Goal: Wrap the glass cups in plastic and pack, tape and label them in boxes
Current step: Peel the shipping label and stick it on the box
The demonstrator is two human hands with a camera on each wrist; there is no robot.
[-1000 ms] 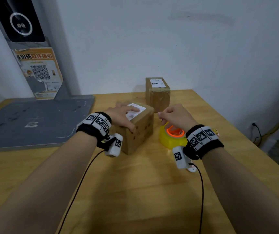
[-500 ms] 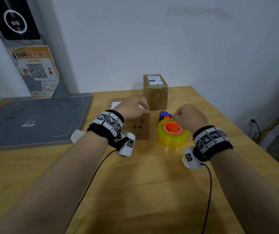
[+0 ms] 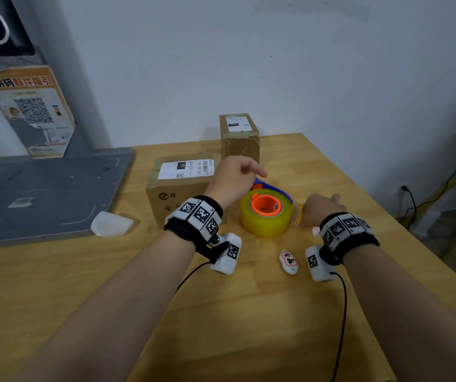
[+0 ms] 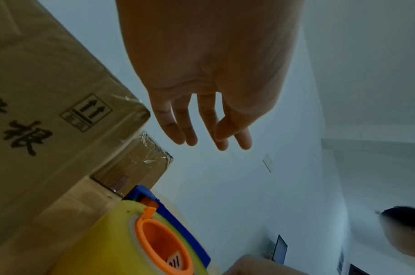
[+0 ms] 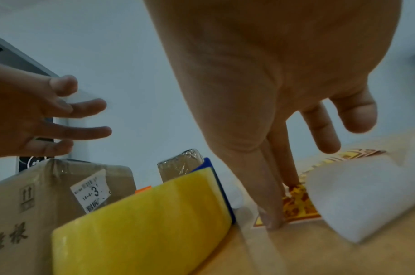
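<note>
The left hand (image 3: 233,177) is lifting off the near box (image 3: 177,188), which it was pressing a second ago, and is hovering with relaxed fingers, holding nothing; the right hand (image 3: 322,209) is coming off the tape dispenser (image 3: 267,216) and pressing straight fingertips (image 5: 273,221) onto a yellow sticker (image 5: 298,206) on the table (image 3: 221,312); labelling probably follows; the far box (image 3: 239,136) is standing behind; only the right wrist view is showing that contact.
</note>
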